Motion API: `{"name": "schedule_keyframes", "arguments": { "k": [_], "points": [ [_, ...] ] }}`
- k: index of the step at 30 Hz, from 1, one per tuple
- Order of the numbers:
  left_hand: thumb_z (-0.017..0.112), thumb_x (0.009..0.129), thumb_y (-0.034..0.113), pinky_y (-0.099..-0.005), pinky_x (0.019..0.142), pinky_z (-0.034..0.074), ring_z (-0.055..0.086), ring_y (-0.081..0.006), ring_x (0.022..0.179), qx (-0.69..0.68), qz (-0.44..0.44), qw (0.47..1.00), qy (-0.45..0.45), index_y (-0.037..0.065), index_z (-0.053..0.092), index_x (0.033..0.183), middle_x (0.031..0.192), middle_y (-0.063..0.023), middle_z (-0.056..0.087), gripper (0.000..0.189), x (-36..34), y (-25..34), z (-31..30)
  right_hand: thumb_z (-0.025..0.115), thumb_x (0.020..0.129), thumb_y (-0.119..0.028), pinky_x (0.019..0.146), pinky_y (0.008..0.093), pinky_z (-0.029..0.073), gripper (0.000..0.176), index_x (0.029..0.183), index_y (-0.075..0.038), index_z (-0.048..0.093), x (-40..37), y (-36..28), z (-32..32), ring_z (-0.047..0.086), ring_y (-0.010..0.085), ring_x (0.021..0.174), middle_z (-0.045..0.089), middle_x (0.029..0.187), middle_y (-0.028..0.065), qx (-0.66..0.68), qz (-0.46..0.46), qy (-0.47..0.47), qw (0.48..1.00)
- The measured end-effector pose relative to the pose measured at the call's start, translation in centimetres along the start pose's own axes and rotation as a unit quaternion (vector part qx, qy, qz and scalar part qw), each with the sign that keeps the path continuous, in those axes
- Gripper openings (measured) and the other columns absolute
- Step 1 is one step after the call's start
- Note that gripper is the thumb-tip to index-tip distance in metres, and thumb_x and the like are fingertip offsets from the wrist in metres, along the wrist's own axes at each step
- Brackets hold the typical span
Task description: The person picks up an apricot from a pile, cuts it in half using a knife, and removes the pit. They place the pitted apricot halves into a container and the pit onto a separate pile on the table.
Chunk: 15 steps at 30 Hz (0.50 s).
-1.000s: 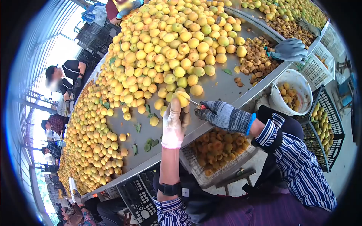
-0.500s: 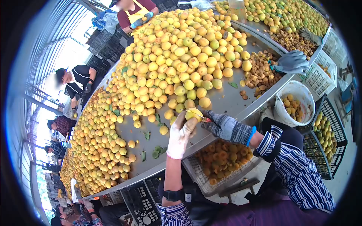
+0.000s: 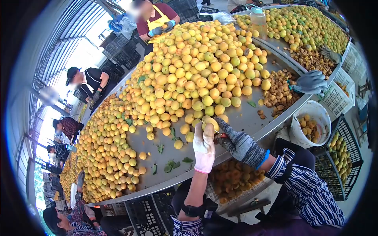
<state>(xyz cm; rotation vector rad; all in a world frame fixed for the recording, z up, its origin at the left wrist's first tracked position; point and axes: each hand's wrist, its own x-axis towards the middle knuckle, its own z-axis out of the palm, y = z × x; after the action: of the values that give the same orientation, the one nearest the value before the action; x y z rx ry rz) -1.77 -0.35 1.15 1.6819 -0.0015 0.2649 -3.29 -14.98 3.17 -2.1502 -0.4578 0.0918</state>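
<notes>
The left hand (image 3: 204,147), in a pale glove, is closed around a single apricot (image 3: 211,124) and holds it up just above the near edge of the metal surface (image 3: 240,118). The right hand (image 3: 238,143), in a grey knitted glove, is clenched on a small knife (image 3: 220,135) with a red handle, and the blade touches the fruit. Judging by how things lie, the work is well begun but far from over. A plastic crate (image 3: 220,198) below the edge of the surface is partly filled with cut orange pieces, and a pile of brown pits (image 3: 277,92) lies on the surface to the right, beside a co-worker's grey glove (image 3: 311,82). A great heap of whole apricots (image 3: 197,67) covers most of the surface, running far off to the left, with loose leaves (image 3: 169,165) scattered on the bare metal. A white bucket (image 3: 298,135) holds some pits or scraps, and a black crate (image 3: 349,135) beside it holds more whole fruit. Other people stand at the far side, one in a yellow apron (image 3: 157,19). No brand or writing can be read; a clear bottle (image 3: 258,21) on the heap and a small tag near the left wrist are too small to make out.
</notes>
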Motion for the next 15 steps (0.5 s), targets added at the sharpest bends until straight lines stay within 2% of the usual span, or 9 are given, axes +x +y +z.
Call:
{"name": "schedule_keyframes", "arguments": {
  "k": [2, 3, 6, 8, 9, 10, 12, 13, 15],
  "points": [
    [0.048, 0.095, 0.037, -0.0264, 0.070, 0.043, 0.049, -0.0143, 0.079, 0.072, 0.075, 0.994, 0.014, -0.002, 0.048, 0.110, 0.090, -0.0087, 0.054, 0.041, 0.0, 0.3, 0.1, 0.052, 0.091, -0.022, 0.070, 0.0388, 0.051, 0.061, 0.142, -0.010, 0.022, 0.2, 1.3, 1.4, 0.063, 0.0356, 0.079, 0.063, 0.089, 0.0223, 0.071, -0.077, 0.069, 0.992],
    [0.048, 0.095, 0.037, -0.0264, 0.070, 0.043, 0.049, -0.0143, 0.079, 0.073, 0.072, 0.995, 0.012, -0.002, 0.048, 0.110, 0.090, -0.0087, 0.054, 0.041, 0.1, 0.1, 0.1, 0.052, 0.091, -0.022, 0.070, 0.0388, 0.051, 0.061, 0.142, -0.010, 0.022, 0.5, 1.9, 2.1, 0.063, 0.0356, 0.079, 0.063, 0.089, 0.0223, 0.072, -0.074, 0.068, 0.992],
    [0.047, 0.095, 0.036, -0.0272, 0.069, 0.044, 0.049, -0.0145, 0.076, 0.081, 0.132, 0.987, 0.043, -0.001, 0.048, 0.111, 0.089, -0.0086, 0.055, 0.041, 0.3, -0.5, 0.3, 0.053, 0.092, -0.022, 0.070, 0.0350, 0.050, 0.059, 0.142, -0.011, 0.026, 0.9, 1.7, 2.3, 0.065, 0.0283, 0.074, 0.064, 0.090, 0.0181, 0.121, -0.131, 0.124, 0.976],
    [0.047, 0.095, 0.035, -0.0283, 0.067, 0.045, 0.050, -0.0151, 0.073, 0.102, 0.125, 0.986, 0.048, -0.001, 0.048, 0.112, 0.085, -0.0089, 0.055, 0.040, 0.4, -0.6, 0.1, 0.053, 0.093, -0.025, 0.055, 0.0239, 0.043, 0.057, 0.143, -0.011, 0.028, 0.5, 0.2, 1.0, 0.049, 0.0048, 0.062, 0.055, 0.074, -0.0028, 0.285, 0.072, -0.018, 0.956],
    [0.045, 0.096, 0.036, -0.0306, 0.066, 0.045, 0.053, -0.0196, 0.070, 0.113, 0.125, 0.985, 0.049, -0.001, 0.048, 0.110, 0.081, -0.0115, 0.056, 0.039, 0.3, -0.5, 0.2, 0.052, 0.094, -0.025, 0.052, 0.0198, 0.038, 0.056, 0.143, -0.013, 0.028, 0.5, -0.1, 0.8, 0.043, 0.0030, 0.058, 0.048, 0.070, -0.0053, 0.328, 0.100, -0.034, 0.939],
    [0.045, 0.096, 0.036, -0.0306, 0.066, 0.045, 0.053, -0.0196, 0.070, 0.112, 0.122, 0.985, 0.045, -0.001, 0.048, 0.110, 0.081, -0.0115, 0.056, 0.039, 0.3, -0.6, 0.2, 0.052, 0.094, -0.025, 0.052, 0.0198, 0.038, 0.056, 0.143, -0.013, 0.028, 0.5, -0.1, 0.8, 0.043, 0.0030, 0.058, 0.048, 0.070, -0.0053, 0.329, 0.104, -0.032, 0.938],
    [0.044, 0.095, 0.036, -0.0340, 0.065, 0.046, 0.057, -0.0290, 0.070, 0.186, 0.178, 0.964, 0.062, 0.000, 0.048, 0.109, 0.081, -0.0170, 0.057, 0.039, 0.4, -0.8, 0.3, 0.053, 0.093, -0.025, 0.049, 0.0202, 0.036, 0.056, 0.143, -0.015, 0.029, 0.4, 0.1, 0.7, 0.043, 0.0039, 0.056, 0.048, 0.068, -0.0058, 0.454, 0.123, -0.062, 0.880],
    [0.043, 0.095, 0.035, -0.0374, 0.066, 0.046, 0.058, -0.0380, 0.074, 0.226, 0.192, 0.953, 0.057, 0.001, 0.047, 0.109, 0.083, -0.0217, 0.058, 0.037, 0.4, -1.2, 0.0, 0.053, 0.093, -0.025, 0.049, 0.0202, 0.036, 0.056, 0.143, -0.015, 0.029, 0.3, 0.2, 0.8, 0.043, 0.0039, 0.056, 0.048, 0.068, -0.0058, 0.458, 0.131, -0.057, 0.878],
    [0.043, 0.095, 0.033, -0.0399, 0.067, 0.047, 0.057, -0.0408, 0.075, 0.261, 0.221, 0.938, 0.057, 0.001, 0.045, 0.111, 0.083, -0.0235, 0.058, 0.036, 0.5, -1.8, 0.0, 0.056, 0.092, -0.023, 0.047, 0.0202, 0.034, 0.056, 0.142, -0.013, 0.031, 0.4, 0.3, 0.8, 0.040, 0.0038, 0.054, 0.050, 0.069, -0.0050, 0.529, 0.141, -0.060, 0.835]
  ]
}}
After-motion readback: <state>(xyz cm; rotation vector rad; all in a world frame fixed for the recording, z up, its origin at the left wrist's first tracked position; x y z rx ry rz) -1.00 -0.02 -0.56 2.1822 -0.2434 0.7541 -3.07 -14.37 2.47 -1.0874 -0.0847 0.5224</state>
